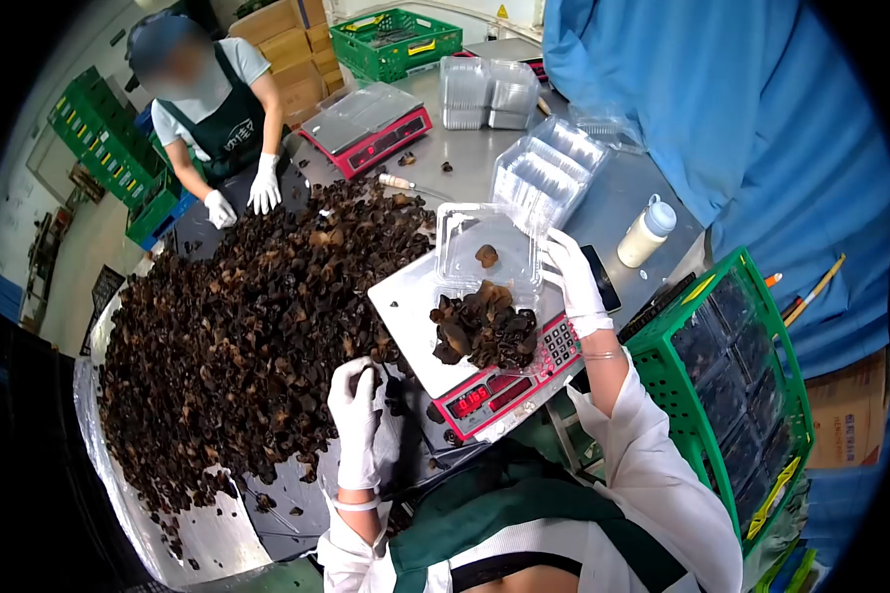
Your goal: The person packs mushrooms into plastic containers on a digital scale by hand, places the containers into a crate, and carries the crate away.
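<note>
My right hand (576, 282), in a white glove, grips the right edge of a clear plastic box (452, 259) whose lid stands raised. Dark wood ear mushrooms (485, 326) fill the box, and one small brown piece lies against the lid. Beneath it is a red and white weighing scale (396, 296) with a lit red display that seems to read 0.165. My left hand (354, 400), also gloved, is closed with curled fingers beside the large mushroom heap (237, 346); what it holds, if anything, is hidden.
Across the table a gloved co-worker (222, 109) reaches into the heap. Stacked clear boxes (549, 168), another scale (366, 124) and a white bottle (647, 232) stand on the table. A green crate (677, 395) of packed boxes is at my right, a phone (599, 277) nearer.
</note>
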### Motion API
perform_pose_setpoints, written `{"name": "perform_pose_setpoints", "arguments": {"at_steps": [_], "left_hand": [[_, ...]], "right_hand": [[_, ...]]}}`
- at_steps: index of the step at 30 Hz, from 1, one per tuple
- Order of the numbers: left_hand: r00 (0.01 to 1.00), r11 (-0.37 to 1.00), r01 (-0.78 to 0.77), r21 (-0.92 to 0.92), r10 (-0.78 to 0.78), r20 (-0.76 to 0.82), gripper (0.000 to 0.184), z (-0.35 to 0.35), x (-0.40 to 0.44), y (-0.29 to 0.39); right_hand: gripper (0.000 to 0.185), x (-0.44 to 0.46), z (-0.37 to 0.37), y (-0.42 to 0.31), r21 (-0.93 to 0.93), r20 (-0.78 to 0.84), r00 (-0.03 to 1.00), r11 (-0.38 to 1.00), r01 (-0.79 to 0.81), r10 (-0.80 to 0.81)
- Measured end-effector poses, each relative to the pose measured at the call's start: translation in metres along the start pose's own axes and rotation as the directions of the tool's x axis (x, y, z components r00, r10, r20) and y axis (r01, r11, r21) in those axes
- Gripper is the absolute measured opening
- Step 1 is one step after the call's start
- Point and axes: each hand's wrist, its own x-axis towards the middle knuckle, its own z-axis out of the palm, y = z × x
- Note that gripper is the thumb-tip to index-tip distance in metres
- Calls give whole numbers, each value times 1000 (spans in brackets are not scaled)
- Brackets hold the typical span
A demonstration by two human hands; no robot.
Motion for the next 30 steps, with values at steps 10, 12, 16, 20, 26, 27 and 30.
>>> {"name": "perform_pose_setpoints", "arguments": {"at_steps": [10, 12, 16, 20, 26, 27, 30], "left_hand": [[985, 990, -141, 26, 138, 100, 28, 64, 27, 19], [985, 974, -164, 157, 154, 77, 21, 56, 19, 10], [875, 889, 407, -210, -314, 370, 32, 48, 10, 2], [824, 828, 492, -268, -345, 450, 24, 51, 7, 0], [804, 787, 517, -335, -314, 504, 15, 54, 1, 2], [807, 776, 517, -361, -301, 508, 16, 55, -3, 10], [860, 837, 418, -352, -240, 451, 11, 55, -15, 8]], "right_hand": [[23, -74, 3, -55, -344, 194, 915, 849, 400, -352], [23, -91, -5, -39, -438, 264, 876, 759, 481, -403], [28, -131, -4, -12, -721, 189, 943, 613, 322, -272], [24, -138, -19, 30, -444, 194, 974, 896, -21, 119], [16, -138, -7, 44, 22, 269, 934, 967, -252, 237], [16, -137, -6, 45, 23, 269, 934, 968, -250, 235], [17, -136, -4, 43, -19, 237, 951, 980, -198, 197]]}}
